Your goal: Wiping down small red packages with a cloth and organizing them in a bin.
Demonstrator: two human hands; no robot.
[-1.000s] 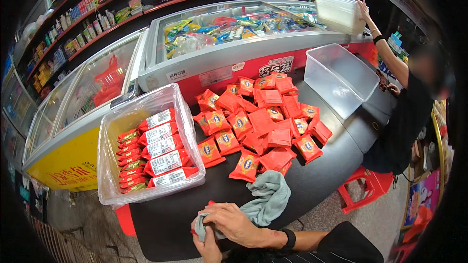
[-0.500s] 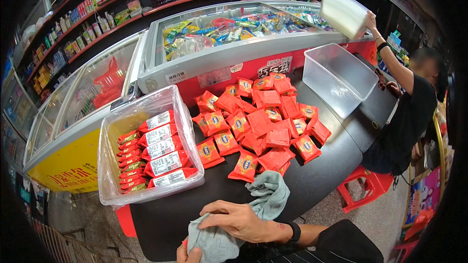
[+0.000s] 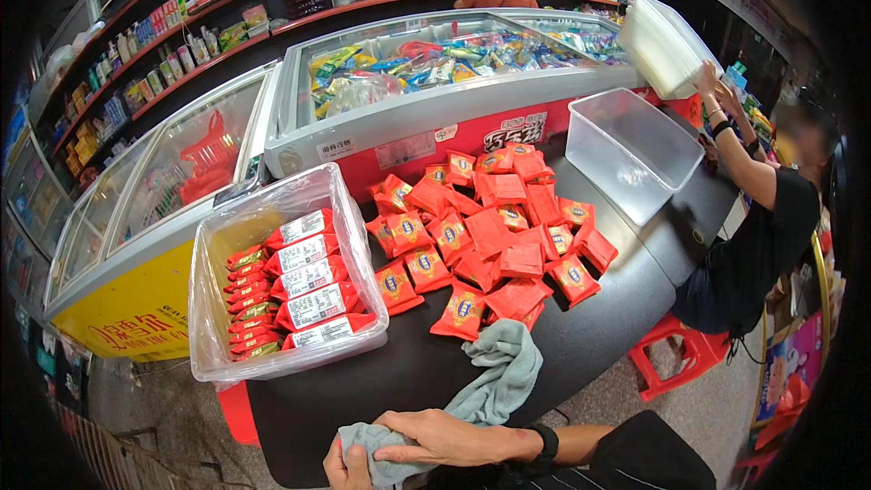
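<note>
Low at the front edge of the black table, my left hand (image 3: 347, 467) and my right hand (image 3: 440, 437) are closed together around a grey-green cloth (image 3: 510, 370). A sliver of red at the cloth's edge, by my left fingers, looks like a wrapped packet, mostly hidden. My right fingers press the cloth over it, and the cloth's loose end trails onto the table. Beyond lies a heap of red packets (image 3: 490, 240). To the left, a plastic-lined clear bin (image 3: 358, 345) holds upright rows of red packets (image 3: 313, 281), some with white labels showing.
An open clear bin (image 3: 626, 159) stands right of the heap. A person (image 3: 762, 191) at the right grips stacked clear bins or lids (image 3: 671, 45). Chest freezers (image 3: 363, 132) border the table's far and left sides. A red stool (image 3: 671, 354) stands at the right.
My right hand has closed down over the cloth and bunched it tighter, with both hands slightly lower. The person at right now has both hands at the clear stack, which has shifted right.
</note>
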